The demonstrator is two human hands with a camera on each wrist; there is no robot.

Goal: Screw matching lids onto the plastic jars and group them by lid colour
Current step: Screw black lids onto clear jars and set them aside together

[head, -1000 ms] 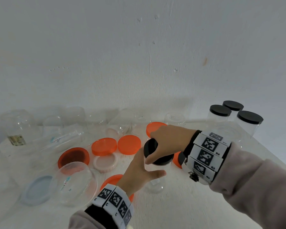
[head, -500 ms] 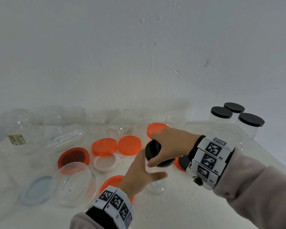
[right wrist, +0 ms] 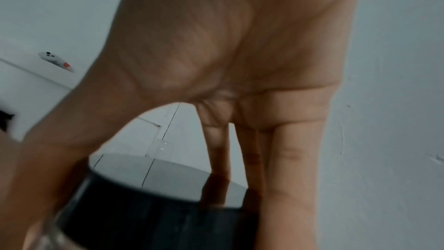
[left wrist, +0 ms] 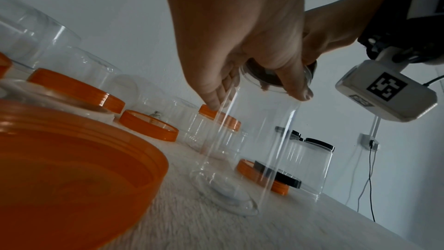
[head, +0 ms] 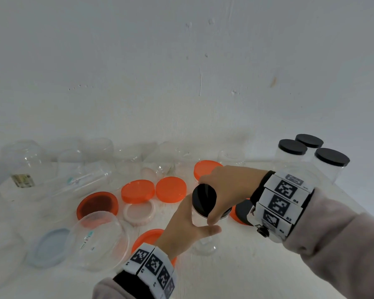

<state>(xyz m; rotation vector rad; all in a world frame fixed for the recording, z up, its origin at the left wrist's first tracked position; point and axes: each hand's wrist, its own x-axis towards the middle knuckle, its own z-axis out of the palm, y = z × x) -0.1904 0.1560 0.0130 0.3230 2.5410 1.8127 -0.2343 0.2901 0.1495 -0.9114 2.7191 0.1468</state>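
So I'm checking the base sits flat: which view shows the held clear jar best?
Left wrist: the clear jar shows whole, base on the table. Head shows little between the hands; right wrist only its black lid.

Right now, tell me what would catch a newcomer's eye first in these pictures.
The two hands at the centre front: the right hand grips a black lid on top of a clear jar that the left hand holds upright on the white table. Next, the bright orange lids scattered behind and to the left among lidless clear jars. Last, three black-lidded jars grouped at the far right.
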